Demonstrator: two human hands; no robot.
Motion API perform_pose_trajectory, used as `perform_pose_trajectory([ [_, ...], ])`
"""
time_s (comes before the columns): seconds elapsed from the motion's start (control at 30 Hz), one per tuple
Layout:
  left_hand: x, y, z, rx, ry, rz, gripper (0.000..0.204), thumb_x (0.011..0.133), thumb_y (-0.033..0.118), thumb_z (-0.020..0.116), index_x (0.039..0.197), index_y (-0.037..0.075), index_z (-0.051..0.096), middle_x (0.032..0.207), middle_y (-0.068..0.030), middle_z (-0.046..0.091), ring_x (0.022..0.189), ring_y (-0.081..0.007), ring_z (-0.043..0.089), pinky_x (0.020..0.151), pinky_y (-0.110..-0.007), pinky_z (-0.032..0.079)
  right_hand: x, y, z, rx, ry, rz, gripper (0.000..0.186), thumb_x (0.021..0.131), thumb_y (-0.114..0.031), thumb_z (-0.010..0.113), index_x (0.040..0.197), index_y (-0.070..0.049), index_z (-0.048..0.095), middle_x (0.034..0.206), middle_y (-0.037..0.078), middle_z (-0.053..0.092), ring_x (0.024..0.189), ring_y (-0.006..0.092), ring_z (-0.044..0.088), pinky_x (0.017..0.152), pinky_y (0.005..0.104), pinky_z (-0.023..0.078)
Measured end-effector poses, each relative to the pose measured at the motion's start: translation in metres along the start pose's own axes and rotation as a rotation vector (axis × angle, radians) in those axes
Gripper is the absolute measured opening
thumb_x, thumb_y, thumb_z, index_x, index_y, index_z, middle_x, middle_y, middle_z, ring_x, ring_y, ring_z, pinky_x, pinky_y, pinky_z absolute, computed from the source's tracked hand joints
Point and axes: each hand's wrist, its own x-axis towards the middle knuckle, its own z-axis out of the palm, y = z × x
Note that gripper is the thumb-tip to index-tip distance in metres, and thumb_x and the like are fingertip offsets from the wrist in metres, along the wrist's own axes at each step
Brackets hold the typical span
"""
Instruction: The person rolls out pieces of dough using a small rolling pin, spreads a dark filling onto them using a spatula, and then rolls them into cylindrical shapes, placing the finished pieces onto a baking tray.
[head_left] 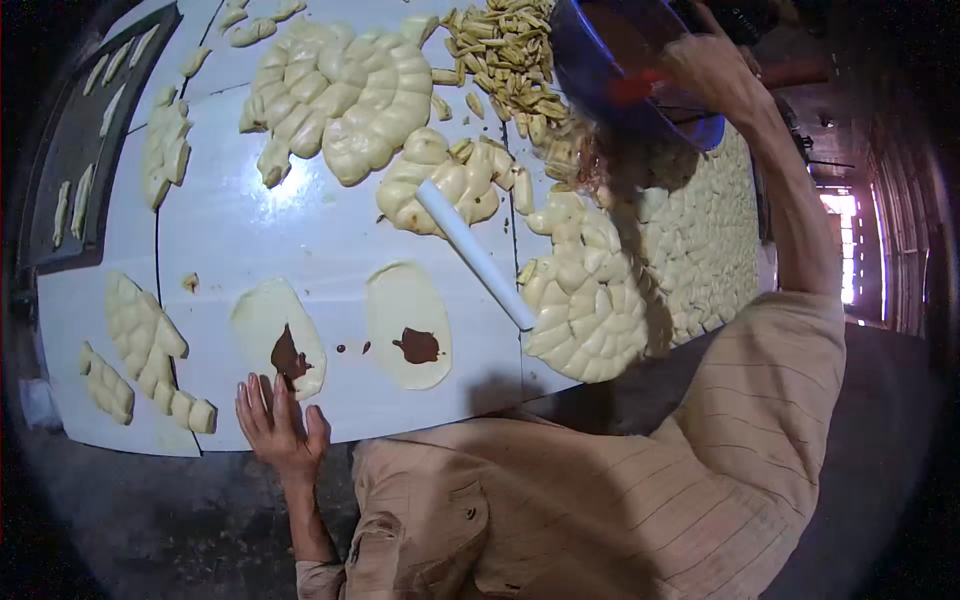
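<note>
My left hand [283,430] lies at the table's near edge, fingers stretched out and holding nothing. Its fingertips are by the lower end of a flat dough sheet [262,310] bearing dark brown paste [288,353]. To the right lies a second dough sheet [405,290] with another patch of brown paste [418,346]. At the far right my right hand [708,72] is closed around a red utensil [636,87], its end inside a deep blue tub [572,52]. The tub holds something brown. Blur hides the utensil's exact kind.
A white rolling pin [475,255] leans across dough pieces [440,185]. Coiled dough pieces [340,95] sit farther back, with yellowish cut strips [505,60] beside the tub. More dough [590,300] covers the right. A dark tray [75,150] with dough strips stands at left.
</note>
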Motion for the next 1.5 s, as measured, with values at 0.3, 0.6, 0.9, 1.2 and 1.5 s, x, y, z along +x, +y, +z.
perform_pose_trajectory([
  [0.3,0.004,0.002,-0.004,0.004,0.008,0.029,0.054,0.091,0.03,0.061,0.14,0.008,0.06,0.154,-0.0216,0.045,0.143,-0.0469,0.038,0.115,-0.061,0.031,-0.133,0.017,0.042,0.419,0.195,0.516,0.033,0.102,-0.029,0.056,0.132,-0.017,0.065,0.097,0.02,0.072,0.092,0.0421,0.069,0.079,0.05,0.054],
  [0.6,0.005,0.0,-0.005,0.026,-0.084,0.082,0.051,0.091,0.032,0.062,0.139,0.015,0.064,0.153,-0.0218,0.046,0.143,-0.0462,0.038,0.118,-0.061,0.027,-0.168,-0.119,0.069,0.305,-0.041,0.75,0.034,0.097,-0.014,0.052,0.128,-0.016,0.065,0.097,0.015,0.073,0.091,0.0362,0.071,0.074,0.0515,0.056],
  [0.9,-0.002,-0.015,0.0,0.002,-0.063,0.18,0.048,0.095,0.04,0.059,0.137,0.018,0.065,0.153,-0.0231,0.045,0.142,-0.0472,0.039,0.116,-0.063,0.028,-0.147,-0.088,0.125,1.622,0.215,1.084,0.03,0.099,-0.036,0.065,0.102,-0.006,0.07,0.066,-0.003,0.058,0.045,0.0057,0.045,0.042,0.0259,0.03],
  [1.2,-0.008,-0.019,-0.003,-0.013,-0.097,0.218,0.044,0.096,0.045,0.059,0.133,0.022,0.067,0.152,-0.02,0.046,0.141,-0.0453,0.041,0.115,-0.064,0.029,-0.134,-0.212,0.159,1.247,0.377,1.075,0.039,0.095,-0.034,0.067,0.12,-0.004,0.068,0.087,0.013,0.07,0.075,0.0303,0.068,0.071,0.0379,0.054],
  [1.5,-0.013,-0.014,-0.006,0.057,-0.107,0.161,0.045,0.096,0.049,0.056,0.128,0.022,0.071,0.149,-0.0179,0.05,0.138,-0.0426,0.045,0.114,-0.062,0.032,0.005,-0.202,0.102,1.168,0.568,0.748,0.033,0.094,-0.03,0.066,0.117,-0.007,0.069,0.115,0.017,0.067,0.106,0.0377,0.066,0.09,0.0473,0.052],
])
